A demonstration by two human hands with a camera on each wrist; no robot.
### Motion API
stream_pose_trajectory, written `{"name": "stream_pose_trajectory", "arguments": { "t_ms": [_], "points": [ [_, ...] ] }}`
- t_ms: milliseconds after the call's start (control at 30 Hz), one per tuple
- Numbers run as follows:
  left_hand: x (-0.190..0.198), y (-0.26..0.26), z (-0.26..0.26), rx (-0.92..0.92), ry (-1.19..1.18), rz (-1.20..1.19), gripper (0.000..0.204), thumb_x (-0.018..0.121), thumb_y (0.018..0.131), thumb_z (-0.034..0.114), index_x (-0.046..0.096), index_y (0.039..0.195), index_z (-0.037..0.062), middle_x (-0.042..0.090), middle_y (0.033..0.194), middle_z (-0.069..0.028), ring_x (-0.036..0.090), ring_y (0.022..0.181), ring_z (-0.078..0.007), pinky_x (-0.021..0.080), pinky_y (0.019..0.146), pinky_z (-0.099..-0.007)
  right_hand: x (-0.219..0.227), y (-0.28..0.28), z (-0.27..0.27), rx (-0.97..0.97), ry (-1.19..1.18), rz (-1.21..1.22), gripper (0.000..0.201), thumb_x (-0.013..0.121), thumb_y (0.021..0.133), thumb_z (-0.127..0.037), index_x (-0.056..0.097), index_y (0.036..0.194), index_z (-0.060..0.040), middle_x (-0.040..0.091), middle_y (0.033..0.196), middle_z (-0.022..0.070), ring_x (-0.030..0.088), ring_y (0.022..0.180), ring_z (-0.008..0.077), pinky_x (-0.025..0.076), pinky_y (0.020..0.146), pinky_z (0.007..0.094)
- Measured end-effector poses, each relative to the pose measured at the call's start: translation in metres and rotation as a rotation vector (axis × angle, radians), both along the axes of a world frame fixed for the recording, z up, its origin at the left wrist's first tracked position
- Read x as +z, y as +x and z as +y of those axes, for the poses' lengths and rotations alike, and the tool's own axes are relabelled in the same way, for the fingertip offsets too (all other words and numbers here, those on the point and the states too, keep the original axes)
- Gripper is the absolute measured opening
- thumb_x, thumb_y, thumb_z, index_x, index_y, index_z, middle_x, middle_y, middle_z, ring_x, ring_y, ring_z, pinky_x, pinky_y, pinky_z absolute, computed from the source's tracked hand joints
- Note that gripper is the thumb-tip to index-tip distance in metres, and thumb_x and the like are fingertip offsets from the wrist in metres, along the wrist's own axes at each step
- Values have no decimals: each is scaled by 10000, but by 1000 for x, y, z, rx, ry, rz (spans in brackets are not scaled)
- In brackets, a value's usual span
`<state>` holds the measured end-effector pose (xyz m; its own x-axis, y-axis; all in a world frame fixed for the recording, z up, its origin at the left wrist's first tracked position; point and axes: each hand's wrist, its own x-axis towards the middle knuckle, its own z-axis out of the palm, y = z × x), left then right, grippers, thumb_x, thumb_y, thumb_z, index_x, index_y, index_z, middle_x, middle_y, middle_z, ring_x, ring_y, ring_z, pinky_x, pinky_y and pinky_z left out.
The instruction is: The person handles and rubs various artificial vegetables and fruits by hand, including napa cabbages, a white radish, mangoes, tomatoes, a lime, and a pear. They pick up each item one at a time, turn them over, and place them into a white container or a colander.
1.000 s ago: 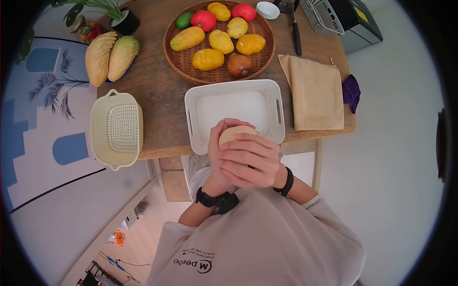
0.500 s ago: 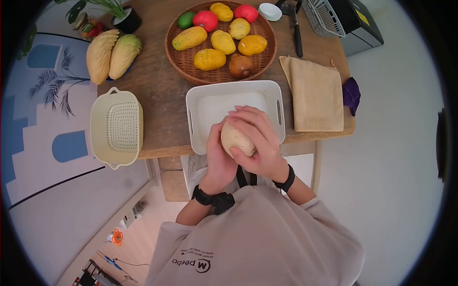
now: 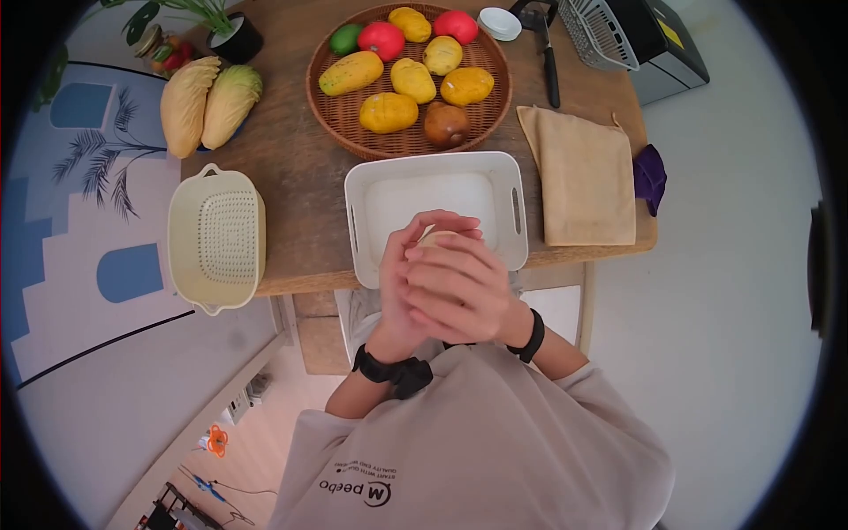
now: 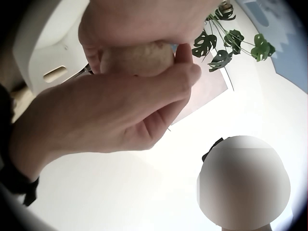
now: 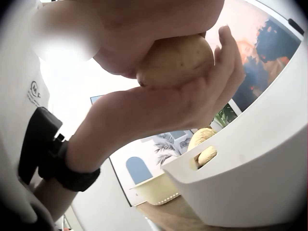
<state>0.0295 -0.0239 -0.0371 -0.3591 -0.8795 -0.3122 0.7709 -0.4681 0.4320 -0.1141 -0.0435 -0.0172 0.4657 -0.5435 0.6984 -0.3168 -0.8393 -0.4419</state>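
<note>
A pale, rounded, potato-like object (image 3: 438, 237) is mostly covered by the two hands above the near edge of the white tray (image 3: 362, 256). My left hand (image 3: 399, 287) cups it from the left and below. Across its top lies my right hand (image 3: 465, 291), fingers curved over it. In the right wrist view the pale object (image 5: 178, 62) lies on the palm side of the left hand (image 5: 159, 106), beneath the right hand (image 5: 154, 21). The left wrist view shows the object (image 4: 139, 58) between the left hand (image 4: 144, 21) and right hand (image 4: 106, 108).
Behind the tray stands a wicker basket (image 3: 322, 115) of fruit. A cream colander (image 3: 181, 238) is on the left, with two cabbages (image 3: 185, 106) behind it. On the right lie a folded tan cloth (image 3: 587, 185), a black-handled knife (image 3: 552, 78) and a purple item (image 3: 651, 179).
The right hand has shifted over the object, which half a second ago showed much more between the hands. The right fingers now cover most of it.
</note>
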Motion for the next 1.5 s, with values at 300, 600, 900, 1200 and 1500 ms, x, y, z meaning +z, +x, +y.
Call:
{"name": "stream_pose_trajectory", "arguments": {
  "t_ms": [300, 600, 900, 1200, 1500],
  "points": [
    [4, 1, 5, 60, -243, -113, 432, 388, 1121, 328, 607, 1404, 86, 657, 1394, -61, 614, 1312, -198, 463, 1138, -365, 3, 4, 2, 26, -10, -1, 263, 741, 736, -143, 779, 964, -18, 754, 1085, 148, 728, 1080, 371, 605, 950, 501],
    [7, -2, 13, 91, 121, -40, 381, 427, 1114, 328, 670, 1230, 58, 735, 1189, -78, 690, 1164, -179, 521, 1061, -348, 2, 1, 5, 136, -66, 70, 255, 754, 907, -213, 786, 1046, -1, 760, 1132, 172, 743, 1075, 385, 617, 924, 481],
    [-7, 0, 11, 295, 115, 187, 255, 439, 1148, 285, 623, 1149, 108, 659, 1027, -4, 637, 1022, -139, 529, 938, -323, 2, 11, 9, 173, 12, -22, 212, 757, 887, -159, 778, 1039, -13, 757, 1098, 160, 753, 1028, 390, 617, 944, 492],
    [21, -4, 12, 257, 43, 19, 245, 430, 1134, 297, 572, 1196, 107, 591, 1073, -35, 583, 1035, -214, 498, 966, -351, -1, 8, 8, 72, 24, 54, 207, 735, 873, -129, 764, 1028, 5, 753, 1121, 180, 738, 1042, 384, 624, 908, 481],
    [-5, -5, 12, 183, 212, 300, 330, 428, 1113, 347, 626, 1197, 96, 648, 1176, -44, 626, 1158, -196, 516, 1070, -373, -6, 13, 7, 94, 40, -42, 178, 687, 911, -138, 750, 996, 5, 737, 1096, 179, 721, 1070, 387, 605, 939, 515]
  ]
}}
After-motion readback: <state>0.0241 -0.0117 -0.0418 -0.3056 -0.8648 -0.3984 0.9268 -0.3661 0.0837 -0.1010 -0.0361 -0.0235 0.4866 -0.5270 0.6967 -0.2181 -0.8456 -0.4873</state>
